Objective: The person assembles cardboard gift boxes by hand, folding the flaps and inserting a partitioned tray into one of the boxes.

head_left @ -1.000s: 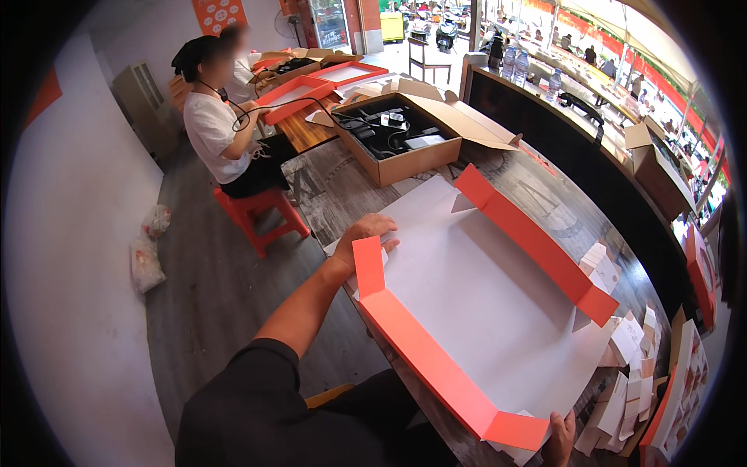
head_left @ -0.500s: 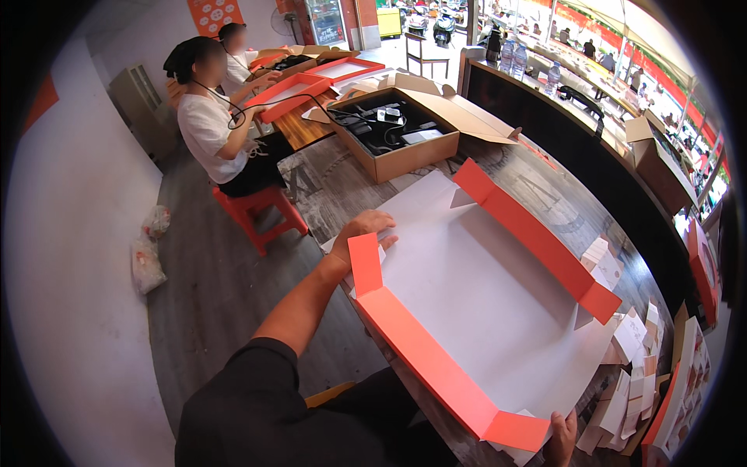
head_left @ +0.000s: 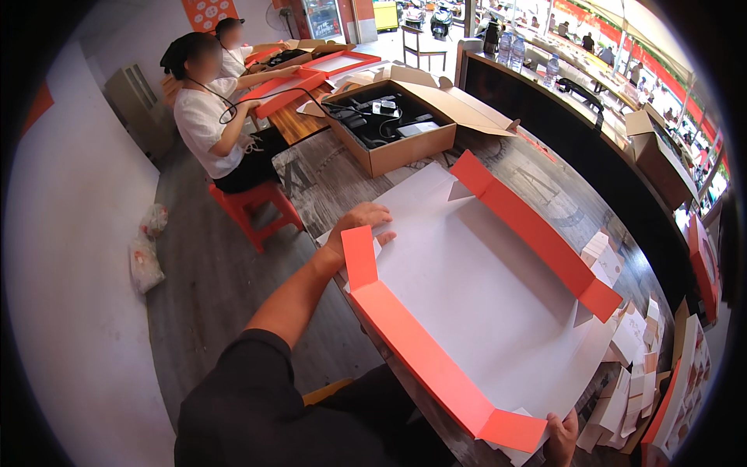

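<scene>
A partly folded cardboard box [head_left: 498,303], white inside with red-orange side walls, lies across the table in front of me. Its long near wall [head_left: 420,354] and far wall [head_left: 537,233] stand up, and their end tabs bend inward or stick out. My left hand [head_left: 358,227] is open at the left end of the box, thumb and fingers apart over the white end flap, partly behind a red tab. At the near right corner my right hand [head_left: 562,437] is closed on the box's white edge, its thumb showing; the other fingers are partly hidden.
Beyond the box stands a brown carton [head_left: 389,128] holding black devices and cables. White folded card pieces [head_left: 630,350] pile up at the right. Two people sit at the far left with red trays [head_left: 292,92]. A black partition [head_left: 537,117] borders the table; a red stool [head_left: 253,210] stands left.
The view has shifted slightly. Both hands keep their places on the box. The nearer person at the far left has stretched an arm toward the red tray.
</scene>
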`<state>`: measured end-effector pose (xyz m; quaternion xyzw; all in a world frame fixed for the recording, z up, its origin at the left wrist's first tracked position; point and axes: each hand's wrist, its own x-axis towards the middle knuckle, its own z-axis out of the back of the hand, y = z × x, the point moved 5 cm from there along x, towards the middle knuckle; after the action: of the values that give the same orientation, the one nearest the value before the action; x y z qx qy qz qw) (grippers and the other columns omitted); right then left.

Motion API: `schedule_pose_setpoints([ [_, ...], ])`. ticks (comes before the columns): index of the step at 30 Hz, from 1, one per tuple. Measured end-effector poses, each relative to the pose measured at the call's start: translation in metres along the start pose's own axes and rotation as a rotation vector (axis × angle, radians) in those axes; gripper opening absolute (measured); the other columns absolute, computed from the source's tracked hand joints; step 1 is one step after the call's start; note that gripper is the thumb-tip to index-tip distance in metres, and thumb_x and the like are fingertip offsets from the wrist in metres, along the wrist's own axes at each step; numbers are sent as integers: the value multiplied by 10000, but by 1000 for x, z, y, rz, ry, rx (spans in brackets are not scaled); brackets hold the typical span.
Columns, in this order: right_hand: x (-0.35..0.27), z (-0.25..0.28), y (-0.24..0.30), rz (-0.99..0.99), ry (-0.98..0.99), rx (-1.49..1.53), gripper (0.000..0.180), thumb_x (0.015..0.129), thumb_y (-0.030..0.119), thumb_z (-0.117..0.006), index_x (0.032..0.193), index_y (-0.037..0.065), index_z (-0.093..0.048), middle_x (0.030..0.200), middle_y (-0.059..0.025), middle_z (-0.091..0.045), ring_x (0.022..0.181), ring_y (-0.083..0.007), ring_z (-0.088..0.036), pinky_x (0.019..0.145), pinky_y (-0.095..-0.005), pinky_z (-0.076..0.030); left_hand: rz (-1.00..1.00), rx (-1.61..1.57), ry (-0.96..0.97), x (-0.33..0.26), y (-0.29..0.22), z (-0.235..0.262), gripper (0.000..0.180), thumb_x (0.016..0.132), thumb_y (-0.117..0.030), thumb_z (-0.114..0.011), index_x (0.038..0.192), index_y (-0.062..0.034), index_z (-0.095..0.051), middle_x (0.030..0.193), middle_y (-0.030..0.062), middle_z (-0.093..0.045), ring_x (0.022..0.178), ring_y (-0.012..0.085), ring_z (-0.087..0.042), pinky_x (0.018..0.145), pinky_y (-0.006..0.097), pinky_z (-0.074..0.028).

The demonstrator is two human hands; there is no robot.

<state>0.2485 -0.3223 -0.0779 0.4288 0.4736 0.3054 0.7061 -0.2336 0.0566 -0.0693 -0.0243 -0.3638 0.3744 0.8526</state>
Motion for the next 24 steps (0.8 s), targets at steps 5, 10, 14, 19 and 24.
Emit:
schedule_pose_setpoints([
  [5,-3,-9,19,66,-71,-104,630,1027,251,-645,1546,-45,-447,1506,-204,-548,1355,-299,-527,1134,-415,-410,-52,-12,-9,1,-1,3,320,824,-265,-859,982,-25,-720,1129,160,-726,1080,357,-677,938,427,-560],
  [10,1,-2,8,109,-231,-326,660,1077,391,-536,1592,1,-402,1617,-214,-446,1466,-338,-443,1215,-458,-337,-70,-25,15,1,0,2,327,831,-277,-853,985,-22,-718,1131,163,-720,1084,358,-670,928,427,-554],
  [14,6,0,-6,41,-315,-302,650,1092,421,-490,1583,2,-415,1593,-207,-475,1443,-342,-466,1206,-466,-354,-35,-34,23,5,-2,4,332,834,-281,-851,991,-21,-717,1124,164,-718,1078,362,-666,922,431,-554],
  [19,-6,-38,31,-104,-343,164,635,1101,422,-475,1542,-35,-452,1552,-210,-509,1402,-346,-499,1185,-471,-386,-45,-28,31,4,-2,4,333,835,-275,-854,1001,-19,-722,1142,171,-717,1094,363,-665,926,433,-556],
  [24,-4,-41,22,-196,-369,446,592,1120,378,-458,1490,-84,-480,1502,-206,-543,1344,-346,-540,1150,-470,-431,-38,-18,45,-1,2,2,327,830,-258,-862,1002,-18,-722,1168,179,-715,1116,363,-668,937,428,-561],
])
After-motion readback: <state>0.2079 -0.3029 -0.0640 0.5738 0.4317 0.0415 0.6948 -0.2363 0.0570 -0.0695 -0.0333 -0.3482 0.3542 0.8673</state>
